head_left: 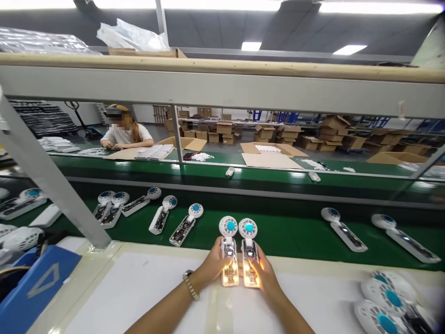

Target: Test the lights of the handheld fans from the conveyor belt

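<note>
My left hand (216, 263) is closed around a small white handheld fan (229, 227), its round vented head with a blue centre pointing away from me. A second, matching handheld fan (248, 229) is gripped in my right hand (264, 273). The two stand side by side, close together but apart, above the near edge of the worktop. Each body is open-faced or clear, showing circuitry, and glows with yellow lights. My thumbs rest on the front of the bodies; the fingers behind are mostly hidden.
More fans lie on the green conveyor belt (285, 232), left and right. A pile of fans (391, 297) sits at right on the white worktop (153, 278). At left are a blue bin (41, 283) and a slanting metal post (52, 167). Across the line sits a person (127, 132).
</note>
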Action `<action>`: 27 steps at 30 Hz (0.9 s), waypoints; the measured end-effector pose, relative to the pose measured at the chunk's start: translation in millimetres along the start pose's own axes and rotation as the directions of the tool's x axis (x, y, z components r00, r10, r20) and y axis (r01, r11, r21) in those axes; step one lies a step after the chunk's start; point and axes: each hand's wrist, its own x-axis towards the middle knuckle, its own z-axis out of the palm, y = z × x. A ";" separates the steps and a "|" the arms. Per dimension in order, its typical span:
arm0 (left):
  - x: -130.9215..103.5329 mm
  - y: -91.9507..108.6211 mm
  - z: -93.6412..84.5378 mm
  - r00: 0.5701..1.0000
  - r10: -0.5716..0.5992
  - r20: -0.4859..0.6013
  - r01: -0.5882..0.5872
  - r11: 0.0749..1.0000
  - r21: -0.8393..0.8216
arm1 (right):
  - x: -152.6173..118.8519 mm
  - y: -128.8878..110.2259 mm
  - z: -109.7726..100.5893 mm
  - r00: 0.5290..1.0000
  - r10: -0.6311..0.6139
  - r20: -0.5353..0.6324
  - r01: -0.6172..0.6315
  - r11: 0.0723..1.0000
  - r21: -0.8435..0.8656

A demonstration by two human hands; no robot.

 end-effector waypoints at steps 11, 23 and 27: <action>0.0 -0.4 -1.1 0.998 -0.046 -0.036 0.046 0.999 -0.004 | 4.4 5.0 -3.9 1.000 -0.021 -0.004 0.021 1.000 -0.015; 2.0 -6.1 -6.9 0.999 -0.026 0.046 0.027 1.000 -0.008 | 2.5 5.9 -4.0 0.999 -0.005 0.035 0.006 0.999 -0.043; 1.8 -5.3 -6.2 0.998 -0.059 0.030 0.060 0.997 -0.046 | 3.8 8.8 -5.5 0.999 -0.038 0.023 0.039 0.998 -0.050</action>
